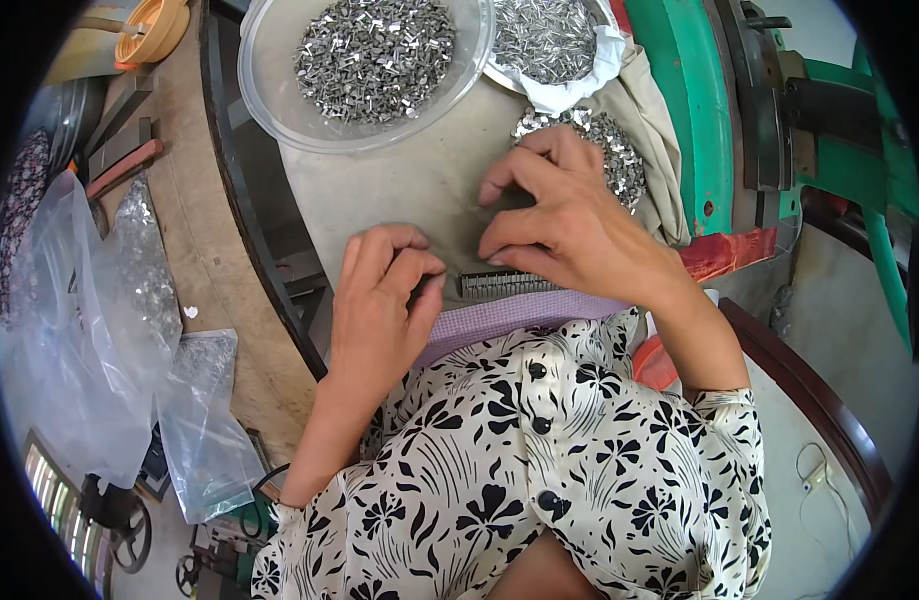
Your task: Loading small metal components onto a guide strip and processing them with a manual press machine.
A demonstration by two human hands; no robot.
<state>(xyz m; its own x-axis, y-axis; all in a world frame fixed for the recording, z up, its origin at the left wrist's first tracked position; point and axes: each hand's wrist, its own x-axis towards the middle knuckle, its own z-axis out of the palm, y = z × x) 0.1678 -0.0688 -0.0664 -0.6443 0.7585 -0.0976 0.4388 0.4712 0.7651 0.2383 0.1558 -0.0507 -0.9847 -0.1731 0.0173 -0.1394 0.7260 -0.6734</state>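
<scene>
Item: row of small metal clips, lined edge to edge on the grey work surface just before the lilac cloth. Left hand curls against the row's near end, steadying it; right hand presses fingertips on top, apparently keeping pieces aligned. Loose stock sits within reach: clear bowl, small pile.

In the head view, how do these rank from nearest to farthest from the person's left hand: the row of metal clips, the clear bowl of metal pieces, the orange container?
From the left hand:
1. Row of metal clips, just right of the fingertips.
2. Clear bowl, up the table.
3. Orange container, far upper left corner.
</scene>
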